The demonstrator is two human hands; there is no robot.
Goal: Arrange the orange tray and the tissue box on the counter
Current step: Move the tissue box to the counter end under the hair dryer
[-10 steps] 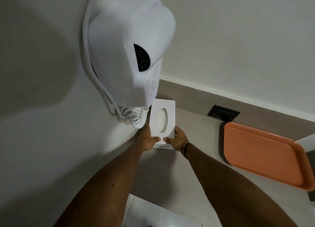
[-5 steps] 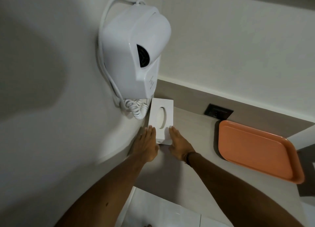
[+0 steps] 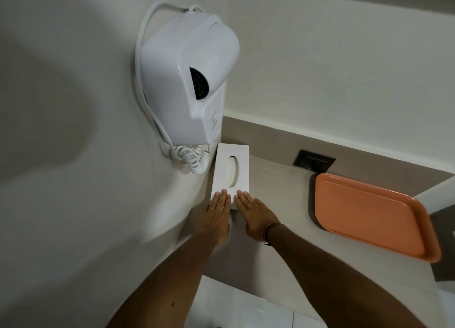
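My left hand [image 3: 216,214] and right hand [image 3: 253,214] lie flat, gripping nothing, on the white rectangular cardboard tissue box [image 3: 231,170]; pushing farther could snag the white coiled cord [image 3: 194,160].

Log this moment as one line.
left hand: flat on tissue box | right hand: flat, same | orange tray: untouched

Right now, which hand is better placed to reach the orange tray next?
Right hand: it is on the side toward the orange tray, with bare counter between. The left hand sits by the wall, at the tissue box.
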